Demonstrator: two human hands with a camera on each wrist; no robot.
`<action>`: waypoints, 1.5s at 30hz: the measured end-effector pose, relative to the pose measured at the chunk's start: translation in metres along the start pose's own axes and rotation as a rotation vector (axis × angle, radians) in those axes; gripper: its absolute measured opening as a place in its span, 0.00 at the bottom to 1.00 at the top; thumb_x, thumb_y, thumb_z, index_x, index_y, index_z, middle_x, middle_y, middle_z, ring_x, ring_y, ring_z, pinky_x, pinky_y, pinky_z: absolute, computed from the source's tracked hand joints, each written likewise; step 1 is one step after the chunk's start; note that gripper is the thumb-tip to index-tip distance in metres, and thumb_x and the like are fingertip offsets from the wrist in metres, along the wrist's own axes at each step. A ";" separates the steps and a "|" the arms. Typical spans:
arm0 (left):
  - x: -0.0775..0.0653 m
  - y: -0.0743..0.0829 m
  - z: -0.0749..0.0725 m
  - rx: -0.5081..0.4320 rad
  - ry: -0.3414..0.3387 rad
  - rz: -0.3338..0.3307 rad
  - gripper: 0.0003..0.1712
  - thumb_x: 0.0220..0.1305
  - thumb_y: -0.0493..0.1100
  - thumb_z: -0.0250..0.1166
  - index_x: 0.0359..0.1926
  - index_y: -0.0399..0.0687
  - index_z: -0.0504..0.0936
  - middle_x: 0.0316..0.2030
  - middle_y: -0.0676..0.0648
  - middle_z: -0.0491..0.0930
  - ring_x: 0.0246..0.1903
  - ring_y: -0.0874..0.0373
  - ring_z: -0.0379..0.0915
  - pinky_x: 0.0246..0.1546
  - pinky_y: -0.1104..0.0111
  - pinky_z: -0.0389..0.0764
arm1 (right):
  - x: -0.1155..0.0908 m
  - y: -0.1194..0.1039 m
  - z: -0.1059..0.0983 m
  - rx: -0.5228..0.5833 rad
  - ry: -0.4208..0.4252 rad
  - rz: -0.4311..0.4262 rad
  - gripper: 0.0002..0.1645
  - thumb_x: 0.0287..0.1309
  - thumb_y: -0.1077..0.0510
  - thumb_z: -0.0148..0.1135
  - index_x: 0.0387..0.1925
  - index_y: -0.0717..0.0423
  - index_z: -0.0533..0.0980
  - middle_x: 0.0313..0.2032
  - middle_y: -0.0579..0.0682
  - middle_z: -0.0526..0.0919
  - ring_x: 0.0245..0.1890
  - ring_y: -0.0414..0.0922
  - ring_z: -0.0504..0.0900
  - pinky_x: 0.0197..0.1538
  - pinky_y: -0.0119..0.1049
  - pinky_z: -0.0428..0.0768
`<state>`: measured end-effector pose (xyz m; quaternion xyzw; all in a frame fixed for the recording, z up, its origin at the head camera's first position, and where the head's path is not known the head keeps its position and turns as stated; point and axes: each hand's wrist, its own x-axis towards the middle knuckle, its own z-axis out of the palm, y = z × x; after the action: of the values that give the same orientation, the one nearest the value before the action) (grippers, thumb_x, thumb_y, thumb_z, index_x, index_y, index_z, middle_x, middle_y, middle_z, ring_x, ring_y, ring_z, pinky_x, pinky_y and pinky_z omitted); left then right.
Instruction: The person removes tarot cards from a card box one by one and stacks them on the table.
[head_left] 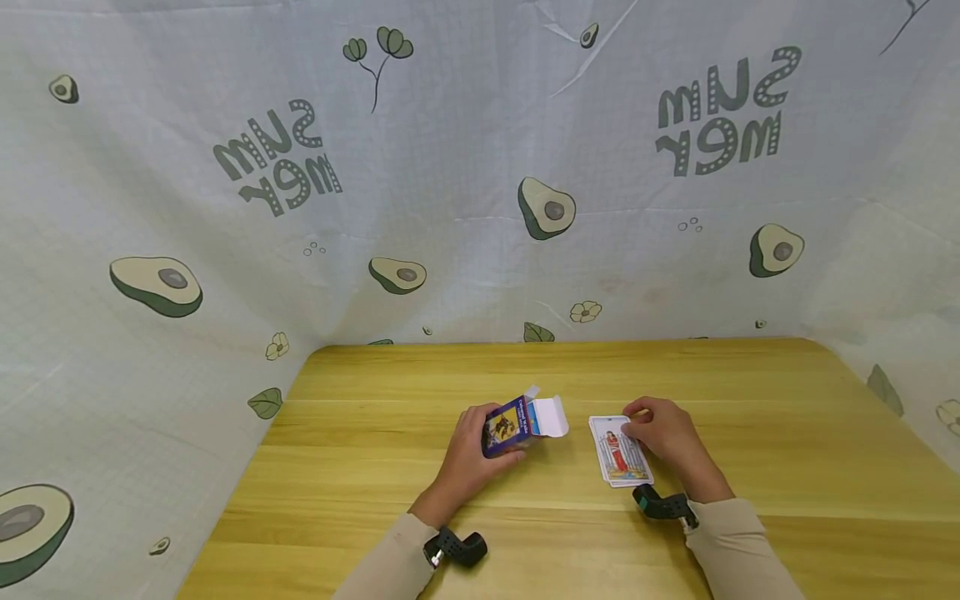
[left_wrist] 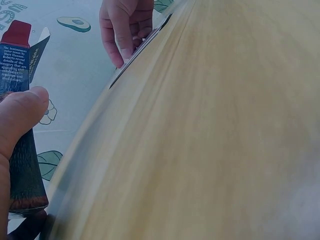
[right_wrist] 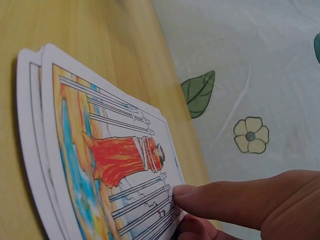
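My left hand (head_left: 472,454) grips a purple tarot card box (head_left: 506,427), its white end flap (head_left: 551,417) standing open toward the right. In the left wrist view the thumb (left_wrist: 30,107) lies across the dark printed side of that box (left_wrist: 25,165). A small stack of tarot cards (head_left: 618,454) lies face up to the right, slightly uneven at its edges. The top card (right_wrist: 127,157) shows a figure in red among upright swords. My right hand (head_left: 663,429) pinches the stack near its far right corner, thumb on the face and other fingers at the edge.
A yellow wooden table (head_left: 390,383) lies under both hands. Behind it and at its sides hangs a white cloth (head_left: 465,167) printed with avocados, leaves and lettering. A black wrist camera (head_left: 453,547) is strapped to each forearm.
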<state>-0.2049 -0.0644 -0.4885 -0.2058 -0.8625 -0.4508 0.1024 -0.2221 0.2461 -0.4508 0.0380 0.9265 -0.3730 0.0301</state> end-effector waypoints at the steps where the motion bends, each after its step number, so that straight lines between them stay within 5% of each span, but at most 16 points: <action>1: 0.000 0.000 0.000 0.001 0.000 -0.001 0.43 0.51 0.58 0.73 0.63 0.48 0.66 0.53 0.50 0.71 0.48 0.58 0.64 0.49 0.64 0.72 | 0.000 0.000 0.000 0.000 -0.001 0.000 0.19 0.56 0.61 0.65 0.47 0.68 0.76 0.36 0.61 0.81 0.31 0.51 0.77 0.32 0.37 0.74; 36: 0.000 -0.004 0.003 0.023 0.017 0.024 0.42 0.50 0.57 0.74 0.62 0.49 0.67 0.52 0.52 0.71 0.47 0.59 0.64 0.47 0.64 0.71 | -0.005 -0.003 -0.003 -0.002 0.001 -0.010 0.17 0.57 0.61 0.63 0.46 0.67 0.77 0.36 0.62 0.80 0.31 0.50 0.76 0.32 0.37 0.74; 45: 0.000 -0.004 0.002 0.025 0.012 0.016 0.42 0.50 0.56 0.75 0.62 0.49 0.67 0.52 0.52 0.71 0.47 0.59 0.64 0.47 0.64 0.70 | -0.009 -0.023 -0.008 0.027 0.039 -0.068 0.18 0.60 0.57 0.63 0.49 0.65 0.76 0.37 0.60 0.80 0.32 0.50 0.77 0.33 0.37 0.76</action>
<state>-0.2067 -0.0641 -0.4925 -0.2088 -0.8658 -0.4404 0.1136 -0.2157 0.2353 -0.4284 0.0139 0.9227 -0.3853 -0.0012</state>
